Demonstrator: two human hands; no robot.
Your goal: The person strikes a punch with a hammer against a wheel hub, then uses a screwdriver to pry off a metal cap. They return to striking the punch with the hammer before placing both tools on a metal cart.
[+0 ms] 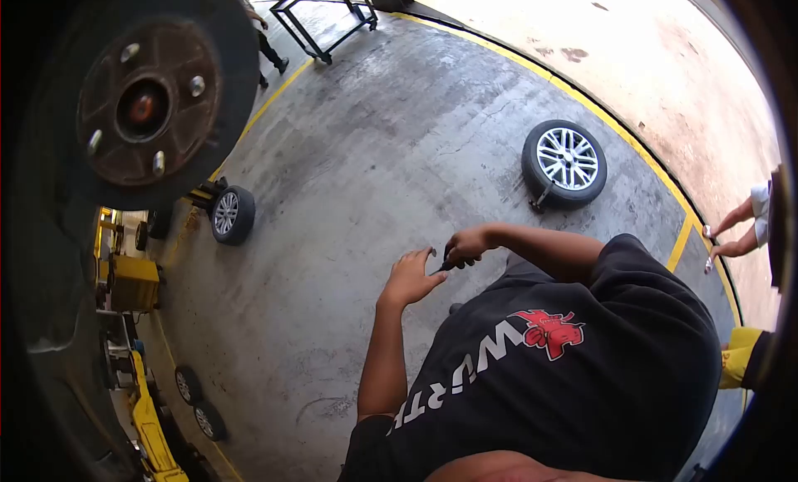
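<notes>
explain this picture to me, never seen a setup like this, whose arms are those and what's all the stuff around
There is no robot here, just a person working bare-handed. The only picture comes from a camera worn on their head, looking forward and down, so their dark shirt fills the lower right.

The right hand grips a small dark object, too hidden to identify. The left hand is open beside it; whether it touches the object is unclear.

The large round part at upper left is a brake disc with bare studs. On the grey floor is a silver-spoked wheel, with another wheel further left. At the right edge, another person's arms show.
</notes>
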